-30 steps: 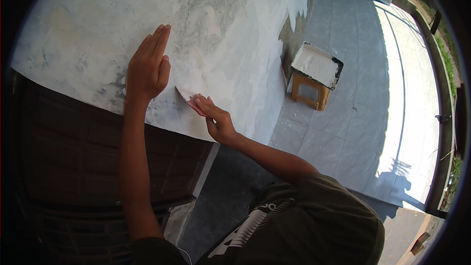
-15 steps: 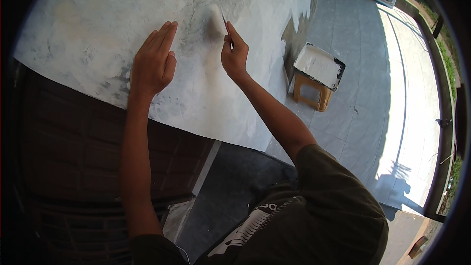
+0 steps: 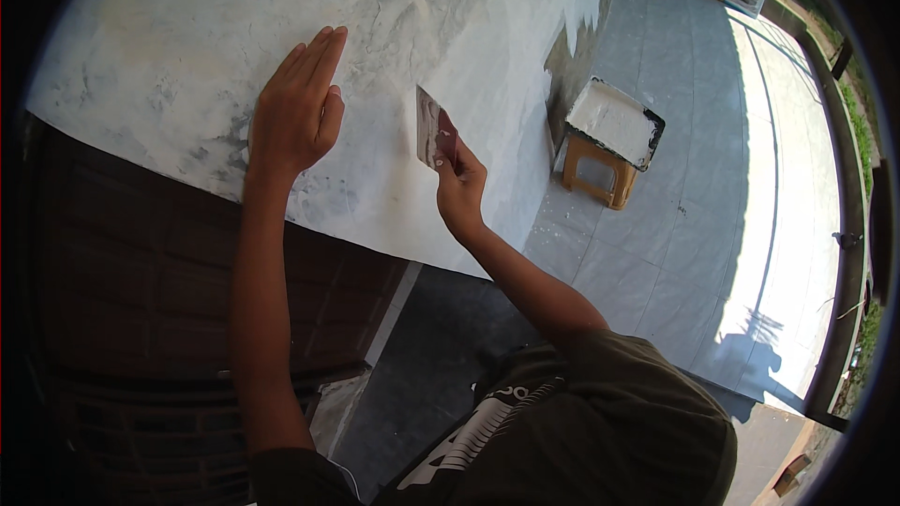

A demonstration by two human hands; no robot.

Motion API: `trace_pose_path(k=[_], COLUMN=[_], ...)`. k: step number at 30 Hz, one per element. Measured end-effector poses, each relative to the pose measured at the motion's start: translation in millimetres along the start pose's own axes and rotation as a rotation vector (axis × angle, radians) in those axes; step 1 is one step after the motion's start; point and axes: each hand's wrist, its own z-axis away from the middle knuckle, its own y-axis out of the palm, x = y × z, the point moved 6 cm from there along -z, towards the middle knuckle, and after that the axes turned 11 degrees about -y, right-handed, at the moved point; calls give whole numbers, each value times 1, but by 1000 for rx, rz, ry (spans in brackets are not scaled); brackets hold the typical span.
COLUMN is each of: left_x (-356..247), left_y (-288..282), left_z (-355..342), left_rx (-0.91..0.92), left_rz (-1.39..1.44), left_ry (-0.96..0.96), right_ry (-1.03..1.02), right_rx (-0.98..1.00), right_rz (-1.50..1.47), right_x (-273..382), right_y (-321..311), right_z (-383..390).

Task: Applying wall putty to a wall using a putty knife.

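My right hand [image 3: 462,189] grips a putty knife [image 3: 431,131] by its dark red handle. The wide metal blade is smeared with pale filler and faces the patchy white and grey wall [image 3: 187,47]. Whether the blade touches the wall I cannot tell. My left hand [image 3: 298,112] lies flat against the wall to the left, fingers stretched out and close together, holding nothing.
At right a black-rimmed tray [image 3: 609,117] with white paste rests on a small tan stool [image 3: 600,173] on the grey tiled floor [image 3: 694,131]. A dark panelled door [image 3: 141,262] lies at lower left. Bare grey wall shows near the tray.
My right hand has moved down toward me with the putty knife, whose blade has turned from edge-on to broad side in view. My left hand has stayed nearly in place.
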Motion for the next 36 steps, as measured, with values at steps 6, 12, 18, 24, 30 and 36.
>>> trace_pose_path(k=[6, 12, 18, 24, 30, 36], left_x=[-3, 1, 2, 4, 0, 7], left_y=[-2, -6, -11, -5, -10, -10], left_z=[-2, -3, -2, 2, -2, 0], left_rx=[-17, -39, -41, -41, -46, -75], left_rz=[33, 230, 178, 122, 211, 288], left_ry=[10, -31, -28, -1, 6, 17], right_ry=[-370, -470, -271, -314, -492, -489], right_rx=[4, 412, 277, -5, 76, 374], right_rz=[262, 250, 344, 317, 185, 232], right_x=[23, 24, 22, 21, 35, 29], right_y=[63, 86, 15, 30, 83, 58], right_z=[-89, 33, 57, -71, -108, -4])
